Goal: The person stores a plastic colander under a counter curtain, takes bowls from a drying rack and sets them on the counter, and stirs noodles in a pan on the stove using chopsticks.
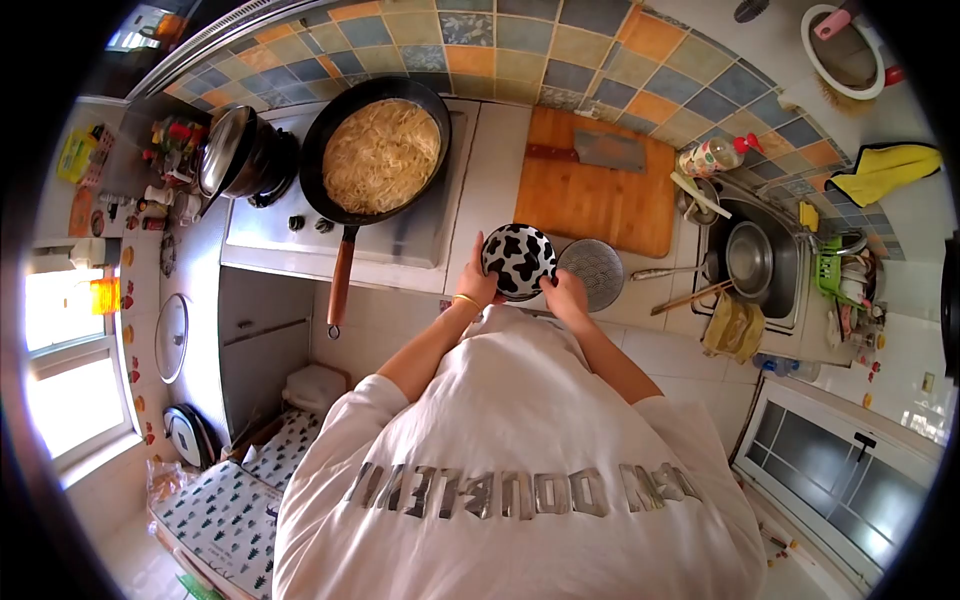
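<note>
Both my hands are on a round black-and-white cow-print dish (519, 262) at the counter's front edge. It looks like a bowl or small plate; I cannot tell which. My left hand (477, 274) grips its left side, with fingers along the edge and a yellow band at the wrist. At the lower right edge, my right hand (566, 298) closes on the same dish. Just right of it lies a grey patterned round plate or lid (591, 274), partly behind my right hand. A black frying pan (312, 160) with a wooden handle holds pale noodle-like strips (382, 155) on the stove.
A cleaver (610, 151) lies on the wooden cutting board (560, 210) ahead. Left of the pan stands a lidded pot (235, 155). To the right, a metal bowl (750, 262) sits in the sink (790, 300). The frying pan's handle (341, 280) juts over the front edge.
</note>
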`<act>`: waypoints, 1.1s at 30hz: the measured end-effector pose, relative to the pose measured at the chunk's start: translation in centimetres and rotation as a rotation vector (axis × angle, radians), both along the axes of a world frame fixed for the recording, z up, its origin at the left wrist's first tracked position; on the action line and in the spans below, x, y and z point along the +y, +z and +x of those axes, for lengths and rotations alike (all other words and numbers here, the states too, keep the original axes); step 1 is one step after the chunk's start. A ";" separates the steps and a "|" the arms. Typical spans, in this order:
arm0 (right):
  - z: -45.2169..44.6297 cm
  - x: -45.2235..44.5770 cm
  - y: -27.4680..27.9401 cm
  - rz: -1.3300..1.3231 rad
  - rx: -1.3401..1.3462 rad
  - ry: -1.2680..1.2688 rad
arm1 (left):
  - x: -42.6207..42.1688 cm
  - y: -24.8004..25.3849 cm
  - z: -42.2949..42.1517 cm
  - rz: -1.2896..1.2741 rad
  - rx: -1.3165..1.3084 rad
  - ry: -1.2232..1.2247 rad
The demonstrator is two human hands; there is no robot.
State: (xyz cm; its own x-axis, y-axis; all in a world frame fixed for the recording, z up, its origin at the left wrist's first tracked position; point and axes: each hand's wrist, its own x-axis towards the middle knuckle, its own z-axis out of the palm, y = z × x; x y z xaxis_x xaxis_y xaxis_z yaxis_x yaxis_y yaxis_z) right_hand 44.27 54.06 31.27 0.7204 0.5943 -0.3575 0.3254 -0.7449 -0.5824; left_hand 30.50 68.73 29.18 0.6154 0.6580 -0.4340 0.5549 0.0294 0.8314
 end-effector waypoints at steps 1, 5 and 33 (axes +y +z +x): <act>0.2 0.3 2.2 0.037 -0.016 0.000 | 0.1 1.0 0.1 0.023 -0.043 0.010; 2.6 1.6 4.2 0.183 -0.081 -0.027 | 0.8 6.6 2.2 0.048 -0.201 0.077; 13.1 7.7 -0.3 -0.175 -0.128 0.055 | 6.7 -3.1 12.6 -0.463 -0.225 0.174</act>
